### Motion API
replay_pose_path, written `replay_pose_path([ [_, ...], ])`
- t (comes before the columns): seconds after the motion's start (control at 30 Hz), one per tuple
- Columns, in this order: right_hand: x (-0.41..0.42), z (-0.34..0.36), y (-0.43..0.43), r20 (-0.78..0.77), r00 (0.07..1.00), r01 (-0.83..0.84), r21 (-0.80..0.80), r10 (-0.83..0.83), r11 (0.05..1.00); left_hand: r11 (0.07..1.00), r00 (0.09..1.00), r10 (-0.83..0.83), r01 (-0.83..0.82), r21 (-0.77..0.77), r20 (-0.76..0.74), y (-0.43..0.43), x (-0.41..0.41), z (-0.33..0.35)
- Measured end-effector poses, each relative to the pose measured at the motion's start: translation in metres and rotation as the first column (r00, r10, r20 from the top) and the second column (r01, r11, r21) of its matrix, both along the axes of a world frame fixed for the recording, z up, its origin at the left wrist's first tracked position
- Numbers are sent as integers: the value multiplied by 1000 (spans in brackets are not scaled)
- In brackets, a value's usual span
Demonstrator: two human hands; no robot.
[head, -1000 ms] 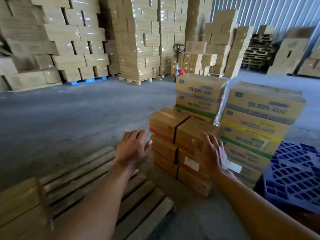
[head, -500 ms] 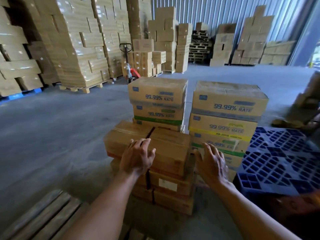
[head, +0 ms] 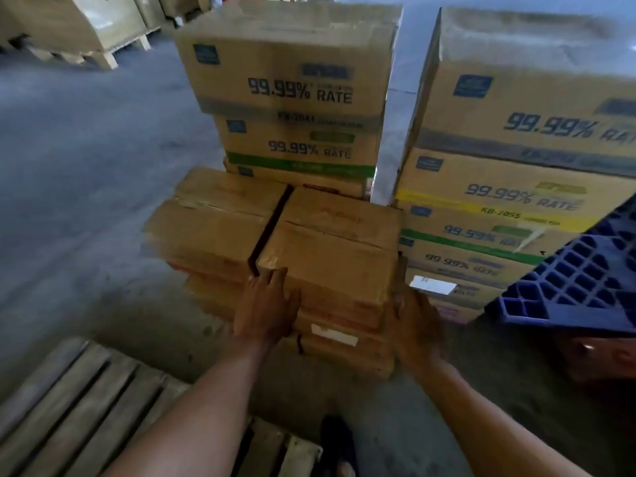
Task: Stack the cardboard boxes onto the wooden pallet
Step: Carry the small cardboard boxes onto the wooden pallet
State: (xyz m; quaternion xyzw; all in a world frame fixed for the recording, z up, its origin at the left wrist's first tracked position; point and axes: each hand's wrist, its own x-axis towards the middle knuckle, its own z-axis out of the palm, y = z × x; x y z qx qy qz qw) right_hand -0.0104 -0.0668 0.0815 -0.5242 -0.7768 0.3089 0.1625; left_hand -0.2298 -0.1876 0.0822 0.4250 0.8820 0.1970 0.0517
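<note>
A low stack of plain brown cardboard boxes stands on the floor ahead of me, two side by side per layer. My left hand (head: 265, 306) lies flat on the front face of the top right box (head: 330, 256), with its fingertips at that box's left corner by the gap to the top left box (head: 210, 228). My right hand (head: 413, 327) is blurred and rests against the same box's right front corner, fingers pointing up. The wooden pallet (head: 86, 404) lies at the lower left, its slats bare where visible.
Two taller stacks of printed "99.99% RATE" boxes (head: 292, 84) (head: 523, 139) stand right behind the brown stack. A blue plastic pallet (head: 568, 284) leans at the right. My dark shoe (head: 337, 442) is on the grey concrete floor (head: 86, 201). More palletised cartons (head: 86, 22) fill the far left.
I have moved closer and looked down. Both hands dropped from the top of the brown stack to the front corners of the top right box.
</note>
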Motion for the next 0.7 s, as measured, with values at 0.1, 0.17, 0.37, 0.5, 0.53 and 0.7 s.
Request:
replay_pose_path([
  [0.1,-36,-37,29,77,996,66,-152,-54,986,999,998,32,-30,-37,59,38,-41,-40],
  [0.17,-54,-59,46,119,990,91,-193,-69,977,995,991,81,-75,-60,103,60,-64,-65],
  [0.37,-82,-100,70,119,968,242,-237,-219,941,954,935,266,-222,-199,233,88,-111,-112],
  [0.5,-87,-121,78,81,934,350,-384,-347,855,938,885,338,-288,-192,320,95,-122,-122],
  [0.53,-87,-124,79,67,931,353,-407,-358,842,928,862,368,-321,-189,348,97,-123,-121],
  [0.7,-76,-122,88,-22,918,346,-441,-396,828,898,725,436,-392,-200,534,98,-126,-111],
])
